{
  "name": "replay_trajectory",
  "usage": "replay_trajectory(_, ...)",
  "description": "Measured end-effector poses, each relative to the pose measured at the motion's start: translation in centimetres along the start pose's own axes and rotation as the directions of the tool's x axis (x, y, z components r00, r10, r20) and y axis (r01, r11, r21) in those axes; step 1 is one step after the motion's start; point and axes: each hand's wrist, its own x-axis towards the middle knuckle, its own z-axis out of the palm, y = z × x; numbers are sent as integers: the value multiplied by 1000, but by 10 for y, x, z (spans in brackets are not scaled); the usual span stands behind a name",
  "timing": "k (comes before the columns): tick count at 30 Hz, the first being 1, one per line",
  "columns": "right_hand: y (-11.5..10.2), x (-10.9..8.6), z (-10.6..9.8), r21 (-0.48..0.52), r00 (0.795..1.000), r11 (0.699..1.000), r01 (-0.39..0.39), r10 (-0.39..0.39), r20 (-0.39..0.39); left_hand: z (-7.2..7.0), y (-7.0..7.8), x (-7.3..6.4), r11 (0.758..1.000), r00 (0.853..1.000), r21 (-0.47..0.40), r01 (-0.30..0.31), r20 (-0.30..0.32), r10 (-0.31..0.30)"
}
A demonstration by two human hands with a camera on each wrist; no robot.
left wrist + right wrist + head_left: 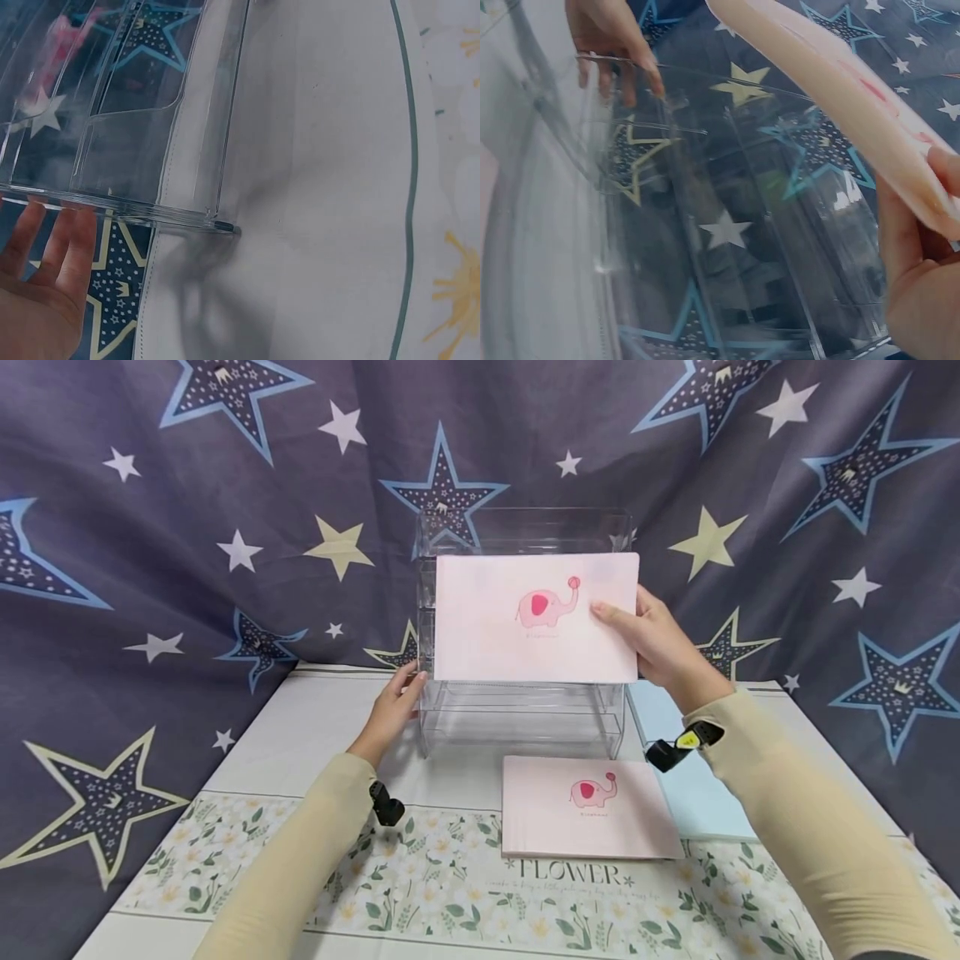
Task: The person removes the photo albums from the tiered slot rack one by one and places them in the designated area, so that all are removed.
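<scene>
My right hand [663,639] holds up a pink notebook [480,618] with an elephant on its cover, thumb on the front and fingers behind. In the right wrist view its thick, pale page edge [810,79] shows. Behind it stands a clear plastic rack [517,722] with several tiers, partly hidden by the notebook. My left hand [390,706] is at the rack's left side; in the left wrist view its extended fingertips [75,240] touch the clear side panel. A second pink elephant notebook [547,818] lies flat on the table in front of the rack.
Light blue flat items [708,793] lie right of the rack, partly under my right forearm. A white table [315,727] carries a floral printed band with the word FLOWER. A dark star-patterned curtain [285,502] hangs close behind the rack.
</scene>
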Motion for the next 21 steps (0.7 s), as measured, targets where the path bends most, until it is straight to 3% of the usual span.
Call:
replay_trajectory(9,22,-15,7,-61,988,988,-142,145,57,-1,-1,1,1000,1000,-8,-1,8,1)
replay_trajectory(21,75,-40,25,-25,937,949,-315,315,152,-1,-4,4,1000,1000,-11,-3,1,3)
